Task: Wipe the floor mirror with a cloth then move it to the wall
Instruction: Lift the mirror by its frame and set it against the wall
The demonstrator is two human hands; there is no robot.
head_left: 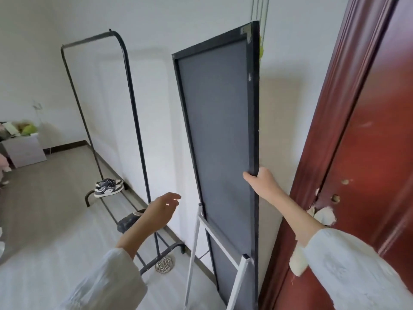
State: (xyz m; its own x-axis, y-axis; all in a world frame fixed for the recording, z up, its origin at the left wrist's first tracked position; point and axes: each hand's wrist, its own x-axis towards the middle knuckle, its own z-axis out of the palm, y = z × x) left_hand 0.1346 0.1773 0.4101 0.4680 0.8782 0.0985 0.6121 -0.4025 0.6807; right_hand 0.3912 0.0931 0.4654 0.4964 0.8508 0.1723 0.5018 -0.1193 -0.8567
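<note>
1. Two pale, loose sleeves (pixel 348 265) filled the bottom corners of the frame, one arm reaching up from each.
2. The left hand (pixel 162 211) hung in the lower centre with its fingers relaxed and slightly spread, holding nothing, just left of the mirror's stand and not touching it.
3. The right hand (pixel 261 179) sat right of centre, gripping the right edge of the floor mirror (pixel 219 130), thumb on the near face and fingers wrapped round behind the frame.
4. A white folding stand (pixel 201 249) leaned out from the mirror's back in the lower centre, its crossbar running down to the right.
5. The floor mirror stood upright in the centre of the frame with its dark grey backing turned toward the camera, close beside the white wall (pixel 156 23); whether it touched the wall could not be told.
6. A dark red door (pixel 375 153) and its moulded frame filled the right side, with chipped patches near the middle of its edge.
7. A black clothes rail (pixel 136 130) stood left of the mirror along the same wall, a round metallic object (pixel 165 264) lying on the floor by its near foot.
8. A pair of sneakers (pixel 108 187) rested on the rail's low shelf, centre left, and a dark shoe (pixel 128 221) sat nearer on it.
9. A small grey cabinet (pixel 24 151) with green items on top stood at the far left.
</note>
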